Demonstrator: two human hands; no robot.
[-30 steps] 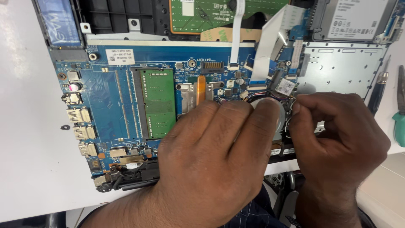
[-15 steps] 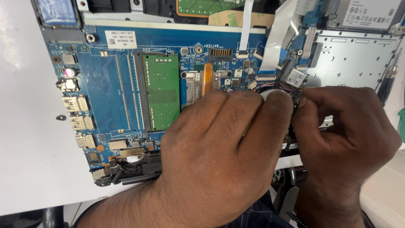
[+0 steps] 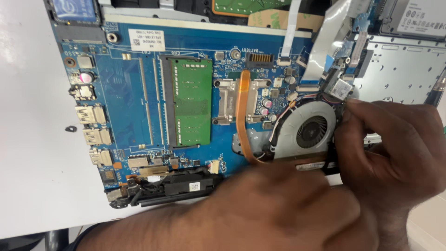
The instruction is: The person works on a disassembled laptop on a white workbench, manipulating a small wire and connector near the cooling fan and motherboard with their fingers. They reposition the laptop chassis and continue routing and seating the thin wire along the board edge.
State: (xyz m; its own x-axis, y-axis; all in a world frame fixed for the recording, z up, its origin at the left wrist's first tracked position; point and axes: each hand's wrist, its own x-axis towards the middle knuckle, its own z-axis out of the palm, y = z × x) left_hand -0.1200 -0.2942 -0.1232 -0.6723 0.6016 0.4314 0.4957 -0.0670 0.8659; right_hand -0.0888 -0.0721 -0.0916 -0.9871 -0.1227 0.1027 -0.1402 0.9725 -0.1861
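From where I watch, the white worktop (image 3: 32,139) carries an opened laptop, its blue board (image 3: 130,93) filling the view from nine to one o'clock. What has changed: half a second ago my left hand covered the middle of the board; now the left hand (image 3: 278,209) has slid down to six o'clock, blurred with motion, so the fan (image 3: 309,132) lies bare at about three o'clock, with the copper pipe (image 3: 242,116) curving down beside it and the green memory stick (image 3: 191,109) to its left. I judge the fan is now free to be worked. The left hand lies flat, knuckles up, fingers loosely together; whether it grips anything I cannot tell. The right hand (image 3: 395,158) sits at four o'clock, fingers curled and pinched at the fan's right edge by the thin wires (image 3: 320,97); what exactly they clamp is hidden.
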